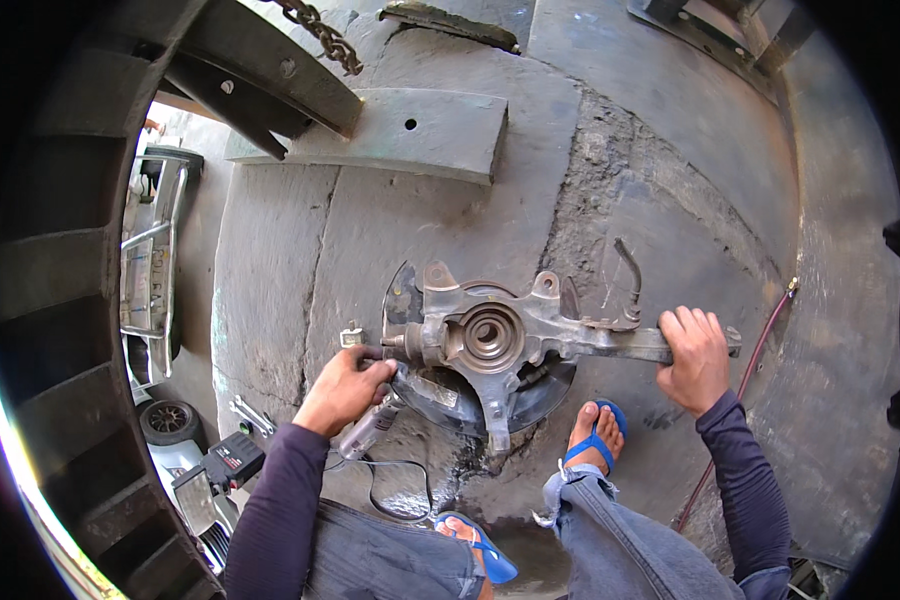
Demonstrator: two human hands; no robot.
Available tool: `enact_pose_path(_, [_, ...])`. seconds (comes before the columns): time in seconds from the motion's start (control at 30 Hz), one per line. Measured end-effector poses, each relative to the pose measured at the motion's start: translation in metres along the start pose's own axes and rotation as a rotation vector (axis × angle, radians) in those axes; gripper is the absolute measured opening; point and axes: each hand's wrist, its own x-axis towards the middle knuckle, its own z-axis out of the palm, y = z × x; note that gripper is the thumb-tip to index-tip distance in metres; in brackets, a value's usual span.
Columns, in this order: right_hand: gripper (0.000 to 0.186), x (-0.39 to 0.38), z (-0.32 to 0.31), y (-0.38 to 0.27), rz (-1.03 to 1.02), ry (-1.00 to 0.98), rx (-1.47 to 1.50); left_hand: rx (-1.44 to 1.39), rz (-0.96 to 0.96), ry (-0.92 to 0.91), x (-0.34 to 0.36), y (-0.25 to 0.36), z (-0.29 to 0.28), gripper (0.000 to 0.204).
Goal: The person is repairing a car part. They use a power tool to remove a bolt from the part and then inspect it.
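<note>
A steering knuckle [542, 335] lies on the floor in front of me, its round bore facing up. A dark, dented dust shield [425, 395] shows beneath it. My right hand [693, 358] is closed around the knuckle's long arm near its right end. At the opposite side, my left hand [347, 388] has its fingers pinched at the knuckle's stubby left end, beside the shield's edge. Part of that grip is hidden. A silver cylindrical thing [368, 432] lies just below the left hand, with a black cord [373, 490] near it.
Wrenches [252, 414] and a black-and-red battery tool [232, 460] lie at left. A vehicle with a bull bar [152, 270] stands beyond. Ahead are a steel beam [410, 130] and a hanging chain [320, 35]. A red hose [750, 375] runs along the right. My sandalled feet [597, 437] flank the knuckle's near side.
</note>
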Motion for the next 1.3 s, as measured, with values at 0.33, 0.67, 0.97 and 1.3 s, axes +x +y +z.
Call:
enact_pose_path(0.33, [0.031,-0.02,0.029,0.024,0.083,-0.086,0.255,-0.324,0.227,0.027,-0.005,0.034,0.03,0.027])
enact_pose_path(0.67, [0.023,-0.039,0.025,0.007,0.164,-0.37,0.484,-0.487,0.072,-0.022,-0.044,0.025,0.023,0.029])
enact_pose_path(0.97, [0.027,-0.013,0.029,-0.012,0.167,-0.574,0.48,-0.564,0.035,0.052,-0.021,0.011,0.005,0.043])
enact_pose_path(1.3, [0.031,0.01,0.021,-0.01,0.265,-0.698,0.57,-0.563,0.171,-0.024,0.01,0.024,-0.01,0.042])
